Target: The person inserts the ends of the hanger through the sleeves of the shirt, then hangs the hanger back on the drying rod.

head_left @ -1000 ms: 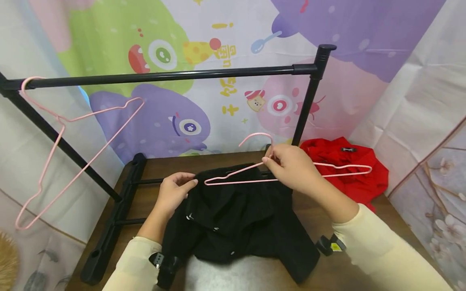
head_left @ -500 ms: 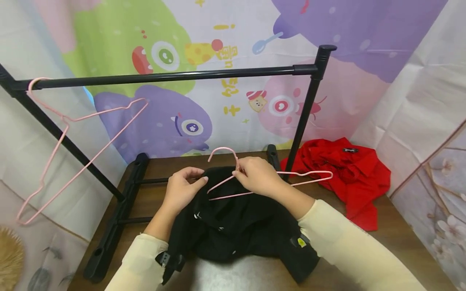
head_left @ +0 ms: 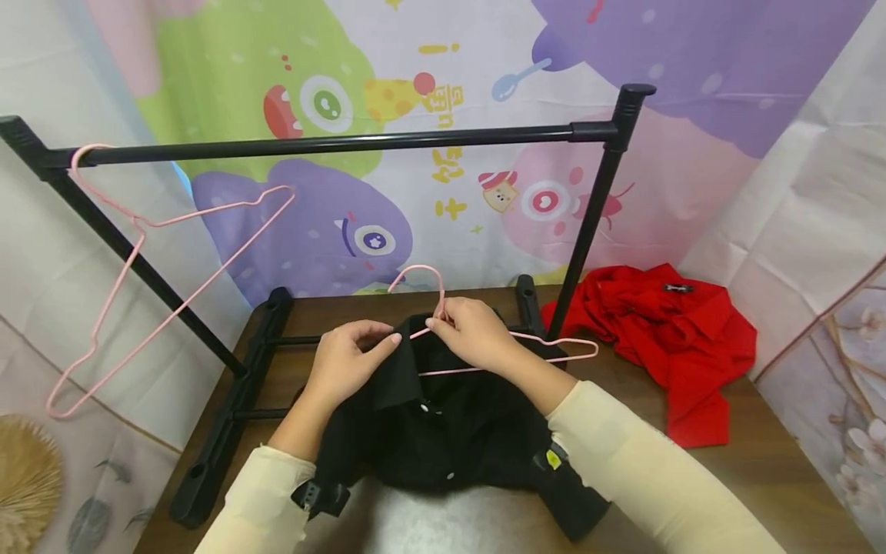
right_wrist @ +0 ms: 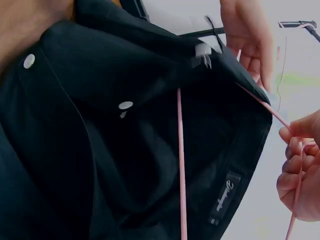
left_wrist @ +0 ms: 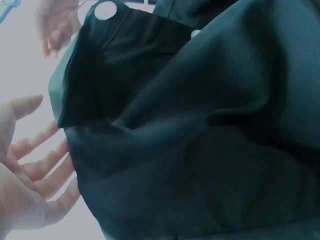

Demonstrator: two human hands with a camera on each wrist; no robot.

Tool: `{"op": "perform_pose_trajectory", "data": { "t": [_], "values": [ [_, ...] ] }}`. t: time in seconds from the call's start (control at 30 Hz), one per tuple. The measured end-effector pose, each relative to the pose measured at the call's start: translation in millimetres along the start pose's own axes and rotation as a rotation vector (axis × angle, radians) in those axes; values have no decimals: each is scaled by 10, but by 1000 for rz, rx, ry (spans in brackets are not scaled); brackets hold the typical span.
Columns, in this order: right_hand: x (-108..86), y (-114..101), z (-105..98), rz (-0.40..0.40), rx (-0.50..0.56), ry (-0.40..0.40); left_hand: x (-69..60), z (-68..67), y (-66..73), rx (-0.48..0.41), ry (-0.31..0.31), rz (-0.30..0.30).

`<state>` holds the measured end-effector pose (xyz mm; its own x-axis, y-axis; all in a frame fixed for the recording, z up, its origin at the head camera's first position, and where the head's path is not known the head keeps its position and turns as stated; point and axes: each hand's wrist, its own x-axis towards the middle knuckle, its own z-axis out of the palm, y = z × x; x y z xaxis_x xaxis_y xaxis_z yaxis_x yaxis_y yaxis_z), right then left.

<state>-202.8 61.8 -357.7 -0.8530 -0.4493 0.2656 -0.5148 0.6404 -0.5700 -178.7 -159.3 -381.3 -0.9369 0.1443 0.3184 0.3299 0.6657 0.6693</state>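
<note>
Right hand [head_left: 477, 335] pinches 1 pink wire hanger [head_left: 450, 372], 1 end inside collar [head_left: 398, 385] of black cloth shirt [head_left: 450, 454]. Left hand [head_left: 353, 362] at collar, grip unclear. Threading, apparently; free end likely needs tucking.

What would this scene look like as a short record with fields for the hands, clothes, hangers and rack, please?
Left hand: holds the black shirt by its collar
Right hand: pinches the held hanger just below its hook
Held hanger: pink; one end tucked into the shirt's neck opening, the other sticking out
Black shirt: lies on the table; pale buttons, label inside the neck
Rack: black, standing on the table
Second hanger: pink, hooked on the rack, carrying nothing
Red garment: crumpled on the table at the rack's right end
</note>
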Motion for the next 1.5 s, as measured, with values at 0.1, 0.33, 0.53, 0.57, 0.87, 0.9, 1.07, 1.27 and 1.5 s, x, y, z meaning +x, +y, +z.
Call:
{"op": "perform_pose_trajectory", "data": {
  "t": [0.1, 0.33, 0.53, 0.57, 0.87, 0.9, 1.07, 1.27, 1.5],
  "values": [
    [9, 18, -44, -14, 7, 12, 19, -75, -4, -5, -13, 52],
    [55, 1, -137, -59, 16, 17, 77, -110, 36, -18, -147, 79],
    [95, -57, -144, -51, 9, 13, 104, -51, 65, 43, -118, 90],
    [97, -69, -146, -53, 10, 13, 108, -46, 73, 53, -117, 99],
    [102, -92, -158, -80, -10, 28, 108, -114, 50, -31, -190, 137],
    [100, -91, -162, -81, -8, 32, 107, -130, 39, -49, -202, 132],
    [90, -96, -175, -96, 8, 46, 104, -168, 12, -60, -214, 105],
    [113, -101, -169, -118, 5, 49, 97, -127, 30, -4, -157, 153],
    [-10, -27, -306, -181, -119, 167, 93, -105, 37, 56, -110, 161]
  ]
}}
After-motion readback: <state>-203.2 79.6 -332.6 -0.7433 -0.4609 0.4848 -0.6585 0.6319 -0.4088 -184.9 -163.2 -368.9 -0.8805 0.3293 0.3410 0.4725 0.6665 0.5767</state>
